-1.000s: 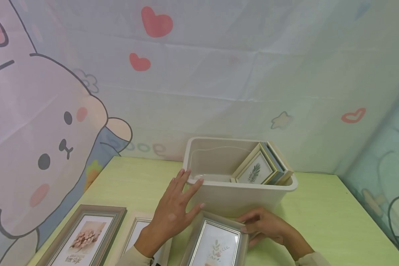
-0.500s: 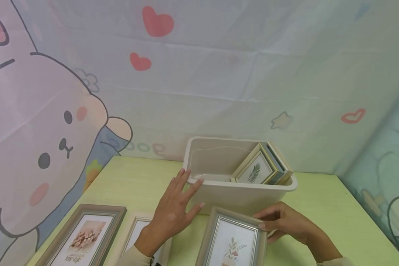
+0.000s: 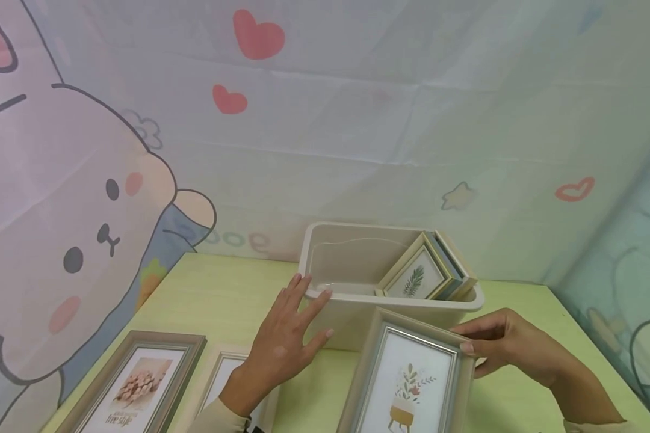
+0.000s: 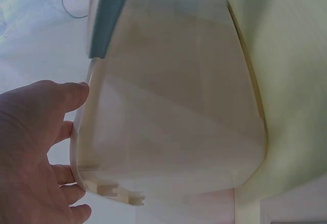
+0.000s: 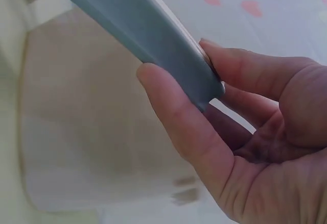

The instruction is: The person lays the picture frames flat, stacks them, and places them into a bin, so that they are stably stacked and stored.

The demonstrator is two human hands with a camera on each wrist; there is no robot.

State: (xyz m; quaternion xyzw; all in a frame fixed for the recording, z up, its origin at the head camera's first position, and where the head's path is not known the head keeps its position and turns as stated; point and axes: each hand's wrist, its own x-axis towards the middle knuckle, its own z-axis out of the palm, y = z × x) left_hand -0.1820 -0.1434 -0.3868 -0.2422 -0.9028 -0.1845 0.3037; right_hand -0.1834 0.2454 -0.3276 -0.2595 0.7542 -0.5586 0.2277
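My right hand (image 3: 520,352) pinches the upper right corner of a beige picture frame (image 3: 411,379) with a potted-plant print. The frame is tilted up in front of a cream plastic bin (image 3: 338,325) and overlaps its front wall in the head view. In the right wrist view, thumb and fingers sit on either side of the frame's edge (image 5: 153,35), which looks grey-blue there. My left hand (image 3: 281,346) rests its spread fingertips on the bin's front left rim. The left wrist view shows those fingers (image 4: 74,95) along the rim.
Several picture frames lean inside the bin's right end, the front one a leaf-print frame (image 3: 414,279). On the green table (image 3: 238,288) at left lie a brown frame (image 3: 141,382) and a pale frame (image 3: 219,367), partly under my left forearm. A printed cloth backdrop (image 3: 357,120) stands behind.
My right hand has lifted the potted-plant picture frame up and to the right, so more of its print shows. The left hand has stayed on the bin's rim.
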